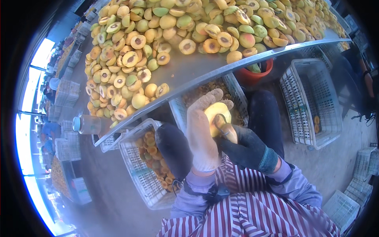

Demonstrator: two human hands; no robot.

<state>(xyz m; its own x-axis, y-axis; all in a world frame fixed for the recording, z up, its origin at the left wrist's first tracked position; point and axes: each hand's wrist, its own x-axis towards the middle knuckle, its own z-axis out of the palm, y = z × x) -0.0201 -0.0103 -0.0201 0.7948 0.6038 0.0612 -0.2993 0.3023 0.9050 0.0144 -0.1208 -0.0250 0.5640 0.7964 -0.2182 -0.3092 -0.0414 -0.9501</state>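
Note:
My left hand (202,132), in a pale, dirt-stained glove, is closed around a yellow peach half (213,111) with its cut face turned toward my right hand. My right hand (248,148), in a dark glove with a teal cuff, grips a pitting tool (229,133) by its wooden handle. The tool's curved metal end sits at the brown pit (219,119) in the middle of the fruit. Both hands are above my lap, over a crate (237,94) of brown pits or scraps beneath the table edge.
Halved peaches (130,59) are heaped on a metal table (189,71) ahead. A crate (152,199) of peach halves stands left of my legs. At right are a nearly bare crate (312,144), a red bucket (267,71) and another person's arm (368,81). A jar (89,124) is at the table's left corner.

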